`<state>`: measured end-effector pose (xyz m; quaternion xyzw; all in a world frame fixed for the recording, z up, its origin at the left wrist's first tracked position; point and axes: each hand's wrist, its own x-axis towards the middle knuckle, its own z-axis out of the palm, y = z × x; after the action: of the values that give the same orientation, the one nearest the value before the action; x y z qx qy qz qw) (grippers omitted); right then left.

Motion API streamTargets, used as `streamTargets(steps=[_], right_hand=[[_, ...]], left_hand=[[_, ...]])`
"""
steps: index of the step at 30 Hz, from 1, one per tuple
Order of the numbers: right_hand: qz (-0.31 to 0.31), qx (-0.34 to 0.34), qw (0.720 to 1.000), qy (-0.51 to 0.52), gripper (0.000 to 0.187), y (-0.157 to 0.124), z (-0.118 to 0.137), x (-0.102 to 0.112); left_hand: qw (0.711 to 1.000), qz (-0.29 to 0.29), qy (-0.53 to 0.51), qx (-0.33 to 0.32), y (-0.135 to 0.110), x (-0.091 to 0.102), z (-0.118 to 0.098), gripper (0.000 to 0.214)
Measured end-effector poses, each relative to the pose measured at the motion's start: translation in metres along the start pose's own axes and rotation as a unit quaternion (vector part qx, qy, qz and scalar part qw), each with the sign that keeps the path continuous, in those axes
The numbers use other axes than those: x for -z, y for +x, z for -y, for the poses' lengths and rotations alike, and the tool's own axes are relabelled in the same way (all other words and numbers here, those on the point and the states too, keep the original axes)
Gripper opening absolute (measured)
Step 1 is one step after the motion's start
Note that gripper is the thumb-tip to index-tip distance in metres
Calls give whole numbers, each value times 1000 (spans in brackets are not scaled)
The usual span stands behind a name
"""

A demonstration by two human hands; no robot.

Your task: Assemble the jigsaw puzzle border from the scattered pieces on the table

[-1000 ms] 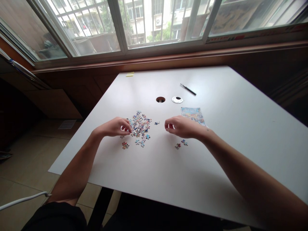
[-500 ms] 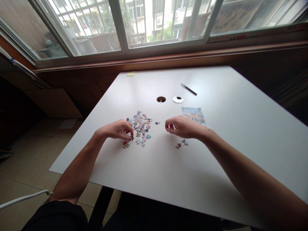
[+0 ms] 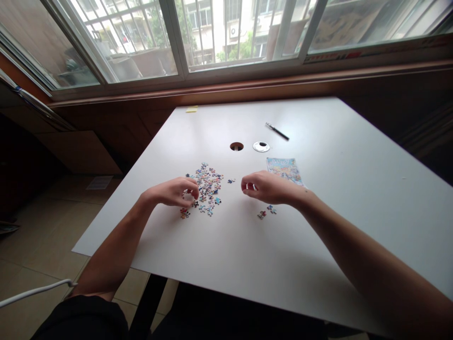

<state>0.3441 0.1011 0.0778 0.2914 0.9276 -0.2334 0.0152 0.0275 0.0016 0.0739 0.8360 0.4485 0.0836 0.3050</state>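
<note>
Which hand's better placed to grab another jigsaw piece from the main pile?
Left hand, likely: it's right at the jigsaw pile's left edge, while the right hand is across a gap, nearer the colorful picture sheet.

The left hand (image 3: 172, 191) curls beside puzzle pieces (image 3: 209, 184).

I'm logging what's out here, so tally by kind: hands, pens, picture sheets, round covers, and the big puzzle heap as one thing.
Left hand and right hand: 2
Pen: 1
Picture sheet: 1
Round cover: 1
Puzzle heap: 1, too crowded to count piece by piece
Total: 6
</note>
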Motion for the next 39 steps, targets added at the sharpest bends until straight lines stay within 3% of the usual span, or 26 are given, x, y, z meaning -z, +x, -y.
streamTargets(steps=[10,14,18,22,25,28,31,35,39], right_hand=[[-16,21,999,23,11,1,-2,-1],[-29,73,990,114,13,2,10,-8],[-65,119,960,246,16,7,29,-26],[-123,91,945,289,7,12,31,-37],[-125,36,968,213,14,10,16,-26],[-40,-30,994,96,10,4,-3,-10],[5,-77,997,-2,11,-2,-14,-2],[0,-105,991,-87,10,-3,-11,-4],[-34,-91,991,-87,2,-2,-4,-3]], left_hand=[[999,-26,-25,-7,1,-1,-7,3],[992,-107,-65,-13,11,-14,-22,5],[974,-205,-90,-25,27,-39,-39,16],[970,-225,-80,-40,32,-49,-43,19],[973,-223,-36,-41,25,-38,-34,16],[982,-183,14,-44,16,-24,-21,11],[989,-139,44,-37,11,-17,-12,8],[993,-100,54,-27,11,-16,-8,8],[996,-78,37,-28,10,-13,-9,7]])
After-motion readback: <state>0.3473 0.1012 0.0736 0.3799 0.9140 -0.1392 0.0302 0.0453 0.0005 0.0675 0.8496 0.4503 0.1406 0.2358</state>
